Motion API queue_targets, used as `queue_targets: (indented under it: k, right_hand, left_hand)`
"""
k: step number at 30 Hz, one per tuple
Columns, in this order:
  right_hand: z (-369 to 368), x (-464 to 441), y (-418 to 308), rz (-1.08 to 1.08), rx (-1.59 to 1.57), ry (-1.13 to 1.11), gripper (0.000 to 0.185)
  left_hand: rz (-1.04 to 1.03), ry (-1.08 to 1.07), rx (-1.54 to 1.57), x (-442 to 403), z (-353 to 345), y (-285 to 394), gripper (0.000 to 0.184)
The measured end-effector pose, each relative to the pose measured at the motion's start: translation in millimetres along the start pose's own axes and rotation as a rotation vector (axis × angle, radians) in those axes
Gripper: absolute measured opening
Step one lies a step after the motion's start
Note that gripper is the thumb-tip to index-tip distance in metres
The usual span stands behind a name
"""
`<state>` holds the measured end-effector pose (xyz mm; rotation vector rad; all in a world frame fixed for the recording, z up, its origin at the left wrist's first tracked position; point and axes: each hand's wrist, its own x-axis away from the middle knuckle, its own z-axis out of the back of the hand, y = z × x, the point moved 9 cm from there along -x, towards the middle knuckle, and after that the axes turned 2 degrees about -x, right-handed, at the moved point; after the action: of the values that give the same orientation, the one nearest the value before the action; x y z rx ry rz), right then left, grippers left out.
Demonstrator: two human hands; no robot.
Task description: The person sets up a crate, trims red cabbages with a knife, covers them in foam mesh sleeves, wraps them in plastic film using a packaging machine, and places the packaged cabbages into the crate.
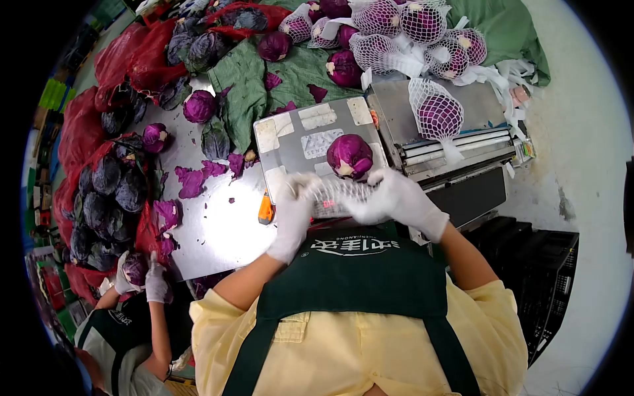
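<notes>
A white foam net sleeve (342,193) is stretched between my two white-gloved hands, over the near edge of a metal scale (282,157). My left hand (294,208) grips one end of the net; its fingers are slightly blurred. At the other end, my right hand (399,199) is closed on the netting. Just beyond the net, a peeled red cabbage (350,157) rests on the scale's platform. A netted red cabbage (439,116) lies on the metal wrapping machine (481,99) to the right.
Several netted cabbages (422,23) are piled at the back on green cloth (239,86). Red mesh sacks (79,135) of dark cabbages line the left. Loose purple leaves (191,181) and an orange tool (265,208) lie nearby. At lower left, a co-worker's gloved hands (156,282) hold a cabbage (135,268).
</notes>
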<state>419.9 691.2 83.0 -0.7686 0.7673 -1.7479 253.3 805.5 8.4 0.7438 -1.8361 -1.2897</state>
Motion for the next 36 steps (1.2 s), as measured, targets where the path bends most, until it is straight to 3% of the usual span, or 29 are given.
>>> queue_targets:
  k: [1, 2, 3, 4, 5, 7, 8, 11, 12, 13, 14, 15, 17, 18, 20, 21, 22, 23, 25, 26, 27, 29, 30, 32, 33, 34, 35, 36]
  right_hand:
    - [2.5, -5.6, 27.1, -0.188, 0.199, 0.083, 0.027]
    - [14.3, -17.2, 26.1, -0.122, 0.229, 0.262, 0.026]
    - [25.8, -29.4, 19.9, -0.051, 0.258, 0.442, 0.027]
    - [20.0, -45.7, 31.8, -0.045, 0.256, 0.444, 0.027]
    - [10.5, -63.7, 50.7, -0.059, 0.201, 0.423, 0.029]
    - [-0.8, -80.7, 68.1, -0.192, -0.040, 0.432, 0.038]
    - [-3.9, -82.8, 69.7, -0.200, -0.139, 0.441, 0.038]
    - [-4.4, -79.5, 62.5, -0.183, -0.276, 0.454, 0.038]
    - [-6.7, -73.3, 57.5, -0.176, -0.316, 0.449, 0.038]
    - [-12.2, -65.8, 49.0, -0.200, -0.337, 0.400, 0.034]
    - [-13.4, -59.3, 27.0, -0.080, 0.075, 0.390, 0.032]
    - [-9.6, -46.4, 5.0, 0.021, -0.079, 0.439, 0.029]
    - [-4.6, -32.7, -23.6, 0.115, -0.226, 0.475, 0.027]
    - [-9.0, -34.0, -21.8, 0.024, -0.414, 0.417, 0.023]
    - [-12.5, -33.5, -30.4, -0.075, -0.605, 0.366, 0.023]
    - [-20.7, -33.2, -29.3, -0.194, -0.862, 0.315, 0.024]
    - [-33.7, -32.0, -26.8, -0.310, -1.121, 0.265, 0.027]
    - [-35.8, -28.3, -18.2, -0.314, -1.130, 0.289, 0.027]
    - [-58.7, -18.8, -9.1, -0.417, -0.884, 0.008, 0.029]
    - [-73.6, -5.5, -5.3, -0.533, -1.051, -0.012, 0.034]
    - [-103.8, 2.0, 4.5, -0.589, -1.469, -0.126, 0.040]
    - [-88.9, 14.7, -60.4, -0.393, -1.934, -0.316, 0.042]
    - [-70.6, 20.8, -65.5, -0.425, -1.670, -0.126, 0.043]
    - [-69.4, 18.5, -35.7, -0.575, -1.739, -0.012, 0.043]
    - [-54.4, 17.5, -33.8, -0.456, -1.811, -0.016, 0.041]
    - [-37.4, 17.5, -28.6, -0.401, -1.787, 0.026, 0.042]
    - [-21.9, 17.0, -24.1, -0.348, -1.763, 0.060, 0.042]
    - [-7.5, 18.7, -20.3, -0.322, -1.666, 0.109, 0.042]
  left_hand:
    - [0.009, 0.145, -0.075, -11.7, 12.6, -4.0, 0.014]
    - [0.007, 0.146, -0.078, -24.7, 10.3, -11.8, 0.014]
    - [0.170, 0.172, -0.043, -36.7, 9.2, -36.2, 0.021]
    - [0.331, 0.197, -0.008, -42.5, 7.9, -57.8, 0.030]
    - [0.322, 0.198, -0.011, -49.8, 4.8, -58.5, 0.030]
    - [0.611, -0.002, -0.071, -53.2, -14.2, -84.3, 0.043]
    - [0.358, -0.208, -0.154, -74.1, -13.5, -105.7, 0.052]
    - [0.368, -0.081, 0.044, -22.3, -40.8, -24.4, 0.060]
    - [0.471, -0.150, 0.177, -22.5, -42.0, -46.4, 0.072]
    - [0.472, -0.151, 0.174, -18.7, -39.1, -38.9, 0.072]
    - [0.392, -0.173, 0.332, -16.8, -39.3, -22.5, 0.074]
    - [0.313, -0.195, 0.488, -16.5, -36.1, -8.1, 0.075]
    - [0.483, -0.234, 0.765, -18.9, -19.5, -20.7, 0.070]
    - [0.302, -0.250, 0.523, -9.5, -12.8, 4.8, 0.068]
    - [0.600, -0.328, 1.003, 1.5, -22.7, 7.4, 0.059]
    - [0.616, -0.251, 0.943, 9.0, -21.1, 15.7, 0.057]
    - [0.560, -0.313, 1.005, 6.6, -21.2, 20.4, 0.056]
    - [0.504, -0.379, 1.065, 4.0, -21.5, 25.5, 0.055]
    - [0.527, -0.331, 0.931, 5.9, -14.4, 18.6, 0.048]
    - [0.490, -0.420, 1.004, 4.4, -15.1, 17.3, 0.046]
    - [0.456, -0.512, 1.078, 3.3, -18.1, 20.5, 0.046]
    - [0.491, -0.522, 1.047, 1.6, -29.2, 22.6, 0.051]
    - [0.325, -0.410, 0.900, -3.9, -26.6, 34.7, 0.055]
    - [0.055, -0.216, 0.718, 0.9, -24.6, 62.2, 0.063]
    - [-0.051, -0.132, 0.683, 7.4, -25.0, 76.5, 0.068]
    - [-0.103, -0.016, 0.459, 15.0, -34.3, 88.6, 0.076]
    - [-0.124, -0.036, 0.458, 24.4, -50.0, 85.7, 0.076]
    - [-0.227, -0.206, 0.191, 40.6, -78.1, 86.2, 0.081]
